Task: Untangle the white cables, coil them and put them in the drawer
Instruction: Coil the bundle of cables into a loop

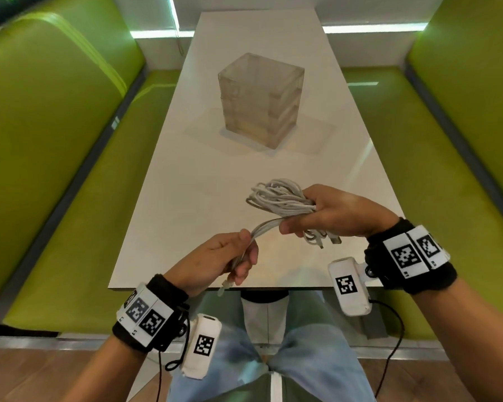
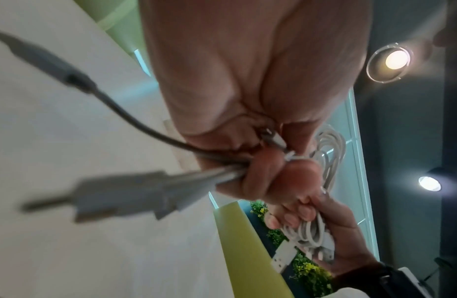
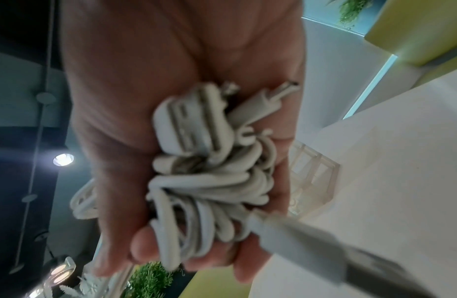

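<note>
A bundle of white cables [image 1: 279,198] is gripped in my right hand [image 1: 328,211] above the near part of the white table [image 1: 186,198]; its loops stick out to the left and plug ends [image 1: 323,240] hang below the fingers. From the bundle a few cable strands [image 1: 262,227] run down-left into my left hand [image 1: 233,259], which grips them in a fist, a plug end [image 1: 224,285] poking out underneath. In the right wrist view the bundle [image 3: 209,181] fills the palm. The left wrist view shows blurred plugs [image 2: 120,193] sticking out of the fist. The translucent drawer unit [image 1: 262,100] stands mid-table, its drawers closed.
Green padded benches [image 1: 70,198] run along both sides of the table. The table's near edge [image 1: 215,288] is just below my hands. My legs in blue jeans [image 1: 302,358] are under it.
</note>
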Motion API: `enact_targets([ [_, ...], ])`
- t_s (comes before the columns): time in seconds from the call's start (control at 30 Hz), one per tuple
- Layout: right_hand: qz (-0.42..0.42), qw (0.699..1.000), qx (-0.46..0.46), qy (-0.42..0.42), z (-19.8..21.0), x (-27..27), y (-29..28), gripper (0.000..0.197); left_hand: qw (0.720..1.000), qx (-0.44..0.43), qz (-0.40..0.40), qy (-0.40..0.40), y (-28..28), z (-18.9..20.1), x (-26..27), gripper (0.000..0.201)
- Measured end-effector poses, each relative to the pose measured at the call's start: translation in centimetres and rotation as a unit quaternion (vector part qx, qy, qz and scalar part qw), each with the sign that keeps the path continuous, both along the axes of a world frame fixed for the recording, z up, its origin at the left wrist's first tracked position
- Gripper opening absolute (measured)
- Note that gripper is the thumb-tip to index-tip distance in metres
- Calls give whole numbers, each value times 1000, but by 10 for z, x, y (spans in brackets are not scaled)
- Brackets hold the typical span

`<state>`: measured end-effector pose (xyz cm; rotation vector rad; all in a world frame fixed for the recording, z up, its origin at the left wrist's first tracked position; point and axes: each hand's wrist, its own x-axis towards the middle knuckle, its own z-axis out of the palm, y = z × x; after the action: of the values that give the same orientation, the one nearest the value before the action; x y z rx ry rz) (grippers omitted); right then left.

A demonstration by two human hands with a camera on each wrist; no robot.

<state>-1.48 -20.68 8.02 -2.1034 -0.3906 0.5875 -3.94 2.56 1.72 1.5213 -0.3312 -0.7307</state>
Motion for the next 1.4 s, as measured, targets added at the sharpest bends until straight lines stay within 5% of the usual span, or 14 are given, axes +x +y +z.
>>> enact_targets([
  [0.17, -54, 997, 60, 8, -6, -2, -1, 29, 999, 0, 15, -42, 4, 2, 6, 33],
  [0.43, -110, 990, 91, -23, -36, -13, 46, 19, 940, -154, 304, -26, -27, 14, 9, 30],
  [0.6, -117, 990, 63, -55, -44, -12, 61, 10, 911, -125, 392, -9, -35, 10, 0, 34],
  [0.73, -136, 988, 45, -63, -46, -15, 64, 17, 903, -155, 399, 16, -29, 9, 1, 21],
  [0.83, -137, 989, 57, -21, -49, -16, 67, 22, 899, -220, 376, 47, -27, 12, 5, 33],
  [1.07, -119, 974, 188, 38, -53, -21, 73, 17, 873, -312, 359, 106, -33, 23, 15, 28],
  [1.2, -91, 978, 178, 59, -44, -19, 69, 10, 911, -242, 329, 52, -22, 28, 13, 34],
  [1.3, -54, 988, 136, 48, -39, -18, 70, 5, 946, -142, 290, -2, -22, 24, 10, 73],
  [1.4, -7, 993, 111, 33, -36, -18, 77, 12, 932, -134, 336, -9, -29, 23, 8, 53],
])
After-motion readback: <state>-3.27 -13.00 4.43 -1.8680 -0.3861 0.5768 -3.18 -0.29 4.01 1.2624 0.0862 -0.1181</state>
